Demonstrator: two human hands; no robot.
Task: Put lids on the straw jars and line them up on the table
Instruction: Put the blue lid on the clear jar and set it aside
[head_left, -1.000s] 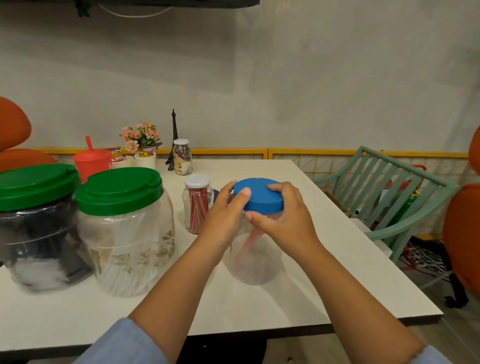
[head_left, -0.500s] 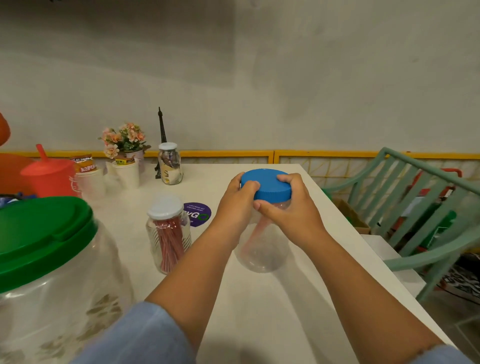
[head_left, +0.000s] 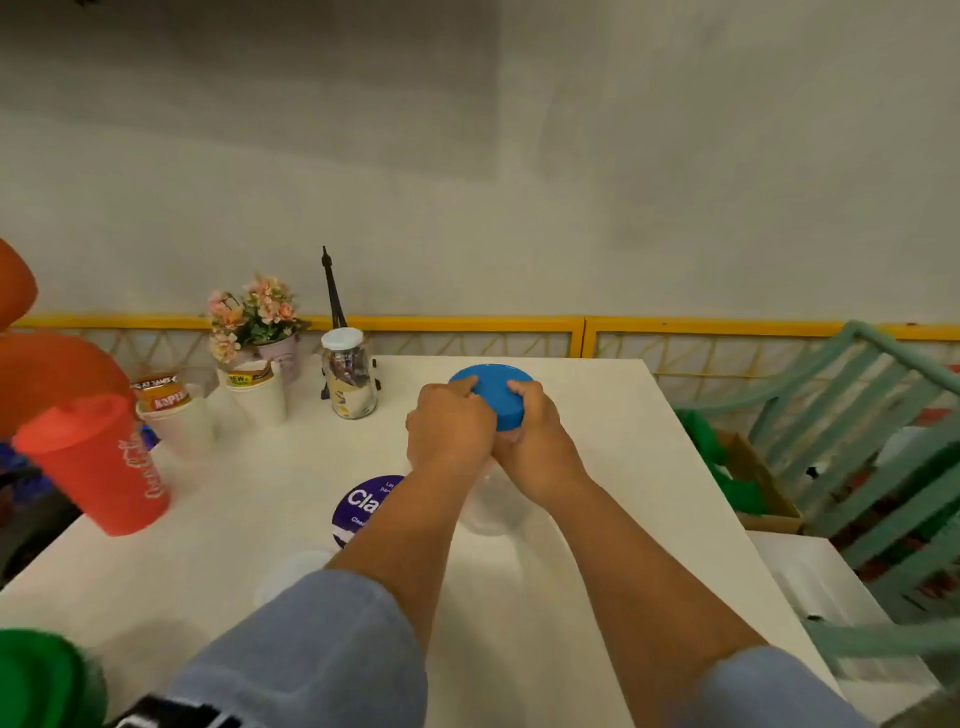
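A clear plastic jar (head_left: 491, 506) stands on the white table (head_left: 613, 467) toward its far right part, with a blue lid (head_left: 493, 392) on top. Both hands hold that lid: my left hand (head_left: 449, 431) wraps its left side and my right hand (head_left: 535, 441) its right side. My arms hide most of the jar's body. A white-lidded jar (head_left: 293, 571) shows only as a blurred lid beside my left sleeve. One green jar lid (head_left: 36, 675) peeks in at the bottom left corner.
A red lidded cup (head_left: 98, 467) stands at the left. At the back left are paper cups (head_left: 257, 392), a flower pot (head_left: 260, 322), a small glass jar (head_left: 350, 376) and a mini tower. A purple sticker (head_left: 363, 506) lies mid-table. A green chair (head_left: 872, 467) stands right.
Both hands have carried the blue-lidded jar farther away across the table. The view has moved forward, so the green-lidded jars and the red-straw jar have slid toward the bottom edge.
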